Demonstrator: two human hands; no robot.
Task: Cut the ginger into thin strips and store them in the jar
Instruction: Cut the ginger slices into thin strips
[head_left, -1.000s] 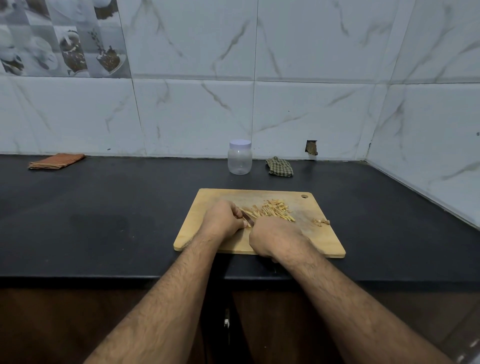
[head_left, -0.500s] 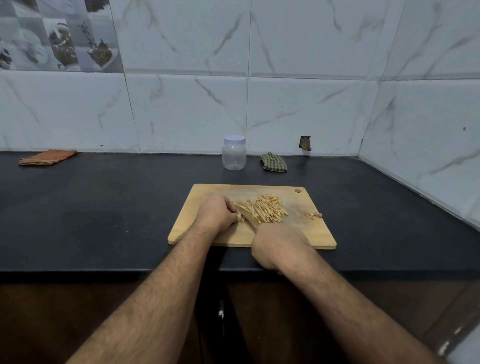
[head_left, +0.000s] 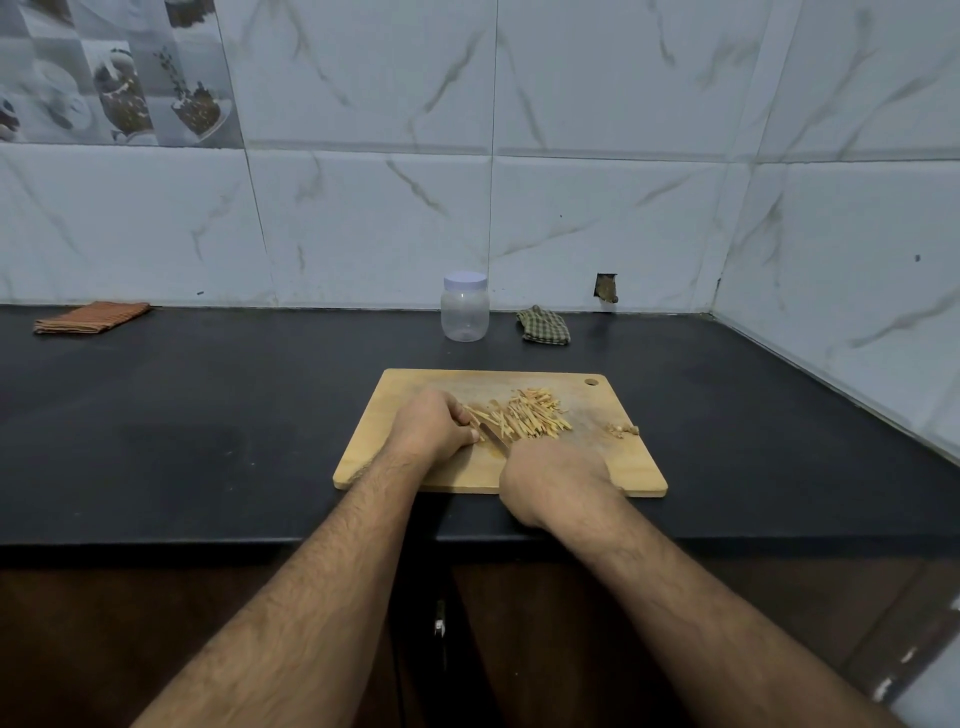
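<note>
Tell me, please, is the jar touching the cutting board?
Apart. The head view shows the jar standing near the wall, with a plain strip of bare black counter between its base and the far edge of the cutting board.

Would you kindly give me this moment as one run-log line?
stage: slicing | left hand: holds ginger | right hand: grips knife | strips: on board | jar: lidded
</note>
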